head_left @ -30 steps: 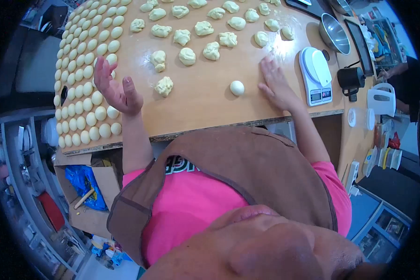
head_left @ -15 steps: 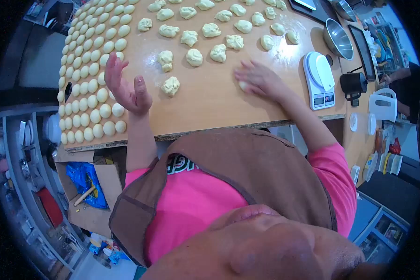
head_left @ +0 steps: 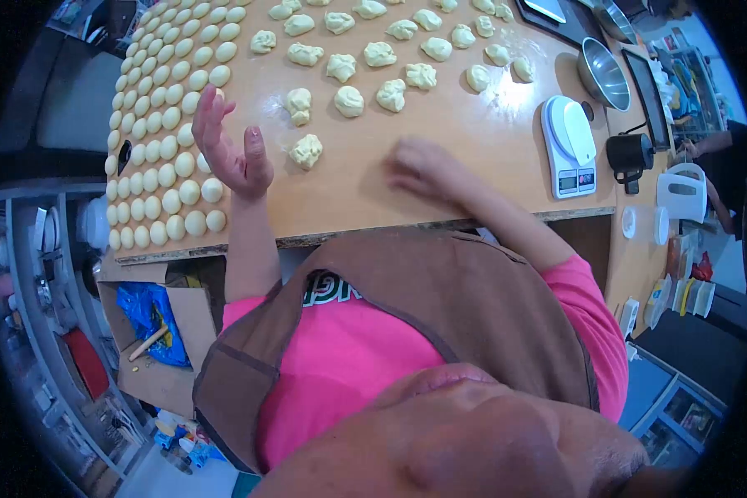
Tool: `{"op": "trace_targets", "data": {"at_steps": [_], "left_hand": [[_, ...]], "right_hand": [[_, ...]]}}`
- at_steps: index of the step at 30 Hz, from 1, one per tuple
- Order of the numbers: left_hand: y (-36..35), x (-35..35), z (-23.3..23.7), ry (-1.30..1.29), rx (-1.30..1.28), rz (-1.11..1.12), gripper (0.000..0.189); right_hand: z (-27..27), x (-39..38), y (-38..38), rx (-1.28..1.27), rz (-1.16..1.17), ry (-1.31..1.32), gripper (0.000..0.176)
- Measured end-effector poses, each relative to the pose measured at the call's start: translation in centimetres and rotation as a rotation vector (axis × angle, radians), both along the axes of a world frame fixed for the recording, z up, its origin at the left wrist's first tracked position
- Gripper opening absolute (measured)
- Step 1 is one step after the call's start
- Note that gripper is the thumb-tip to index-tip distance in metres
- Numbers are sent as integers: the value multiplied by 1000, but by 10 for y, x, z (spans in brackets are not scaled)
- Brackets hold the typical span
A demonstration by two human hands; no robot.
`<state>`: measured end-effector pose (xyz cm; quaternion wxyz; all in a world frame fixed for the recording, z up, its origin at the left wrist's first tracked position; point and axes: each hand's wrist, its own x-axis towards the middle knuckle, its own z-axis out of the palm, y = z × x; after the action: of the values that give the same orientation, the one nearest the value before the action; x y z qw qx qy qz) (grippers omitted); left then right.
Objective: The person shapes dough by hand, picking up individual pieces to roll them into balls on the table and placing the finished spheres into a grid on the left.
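My left hand (head_left: 234, 153) is raised over the table, palm turned inward, with thumb and fingers apart and nothing in it. Close behind it stand rows of smooth round dough balls (head_left: 189, 192). Right of it lies a rough dough lump (head_left: 305, 152), with another dough lump (head_left: 299, 106) farther back. My right hand (head_left: 422, 170) is low over the wooden tabletop (head_left: 349, 191), smeared by motion. Its fingers cannot be made out, and anything beneath its palm is hidden. The nearest pieces beyond it are a rough dough lump (head_left: 391, 95) and a dough lump (head_left: 349, 101).
On the right are a white kitchen scale (head_left: 571, 145), a steel bowl (head_left: 602, 73) and a black jug (head_left: 629, 152). An open cardboard box (head_left: 192, 324) with a blue bag stands below the table's left edge. Another person's arm (head_left: 710, 143) shows at far right.
My right hand has moved left and a little closer to my body. A pale bit of dough showed under it before; now it is not visible. My left hand stays raised.
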<state>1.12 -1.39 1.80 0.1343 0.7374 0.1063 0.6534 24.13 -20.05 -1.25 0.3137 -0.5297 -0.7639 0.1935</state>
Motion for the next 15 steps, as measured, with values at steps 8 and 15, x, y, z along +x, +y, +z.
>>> {"op": "trace_targets", "data": {"at_steps": [8, 15], "left_hand": [[-6, 1, 1, 45, -16, 3, 48], [1, -2, -1, -79, -83, 12, 47]], "right_hand": [[-1, 33, 17, 108, -181, -69, 13], [-1, 47, -18, -251, -30, -370, 12]]}}
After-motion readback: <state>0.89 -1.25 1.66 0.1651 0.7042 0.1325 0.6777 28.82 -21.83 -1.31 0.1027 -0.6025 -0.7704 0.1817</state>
